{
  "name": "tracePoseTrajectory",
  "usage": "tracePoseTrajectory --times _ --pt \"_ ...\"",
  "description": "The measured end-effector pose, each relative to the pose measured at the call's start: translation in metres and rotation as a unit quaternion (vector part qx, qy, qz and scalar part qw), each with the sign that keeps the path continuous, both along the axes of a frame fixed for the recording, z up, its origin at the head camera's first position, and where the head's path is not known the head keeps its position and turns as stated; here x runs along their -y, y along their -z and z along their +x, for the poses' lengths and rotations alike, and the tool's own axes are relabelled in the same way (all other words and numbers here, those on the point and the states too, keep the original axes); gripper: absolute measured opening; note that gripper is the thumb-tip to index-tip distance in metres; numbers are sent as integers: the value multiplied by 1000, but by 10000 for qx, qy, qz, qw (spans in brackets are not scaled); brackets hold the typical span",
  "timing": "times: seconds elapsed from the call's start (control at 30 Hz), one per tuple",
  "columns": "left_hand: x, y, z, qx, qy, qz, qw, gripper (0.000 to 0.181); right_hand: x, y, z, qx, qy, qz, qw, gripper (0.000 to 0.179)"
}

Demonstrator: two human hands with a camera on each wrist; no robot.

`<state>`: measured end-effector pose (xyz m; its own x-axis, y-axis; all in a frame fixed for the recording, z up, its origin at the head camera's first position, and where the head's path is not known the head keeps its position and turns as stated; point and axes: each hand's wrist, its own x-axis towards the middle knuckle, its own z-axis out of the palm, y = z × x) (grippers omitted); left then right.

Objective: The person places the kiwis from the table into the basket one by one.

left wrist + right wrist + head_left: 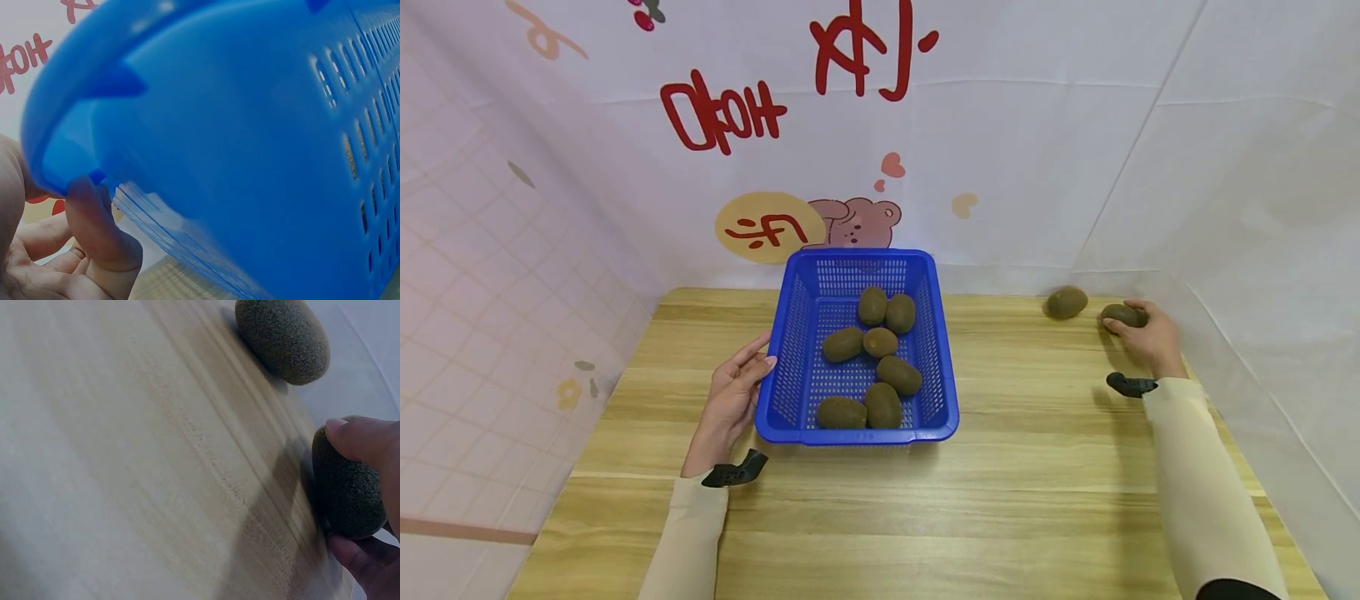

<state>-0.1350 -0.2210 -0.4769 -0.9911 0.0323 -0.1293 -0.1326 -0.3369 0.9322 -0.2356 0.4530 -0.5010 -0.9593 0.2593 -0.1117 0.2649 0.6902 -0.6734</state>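
Observation:
My left hand grips the left rim of a blue plastic basket, thumb over the rim and fingers beneath it. In the left wrist view the curled fingers hook the basket's rim. Several brown kiwifruit lie inside the basket. At the table's far right, my right hand pinches a kiwifruit between thumb and fingers. That fruit is close over the wood in the right wrist view. Another kiwifruit lies just left of it, untouched.
The wooden table runs back to a white printed cloth behind it. More white cloth hangs close beside my right hand, and a pale grid-patterned cloth stands on the left.

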Motion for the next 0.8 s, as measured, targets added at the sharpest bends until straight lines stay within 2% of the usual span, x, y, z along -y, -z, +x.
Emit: tracePoseTrajectory --times 0.4,0.63,0.8 --pt "-3 1 -3 26 30 171 9998 63 0 -7 8 -99 197 -13 9998 82" --pt "-4 1 -4 -30 42 102 9999 61 4 -6 14 -214 120 30 9997 84" --pt "0 2 0 -81 -1 162 9998 62 16 -2 15 -194 -12 84 9998 83"
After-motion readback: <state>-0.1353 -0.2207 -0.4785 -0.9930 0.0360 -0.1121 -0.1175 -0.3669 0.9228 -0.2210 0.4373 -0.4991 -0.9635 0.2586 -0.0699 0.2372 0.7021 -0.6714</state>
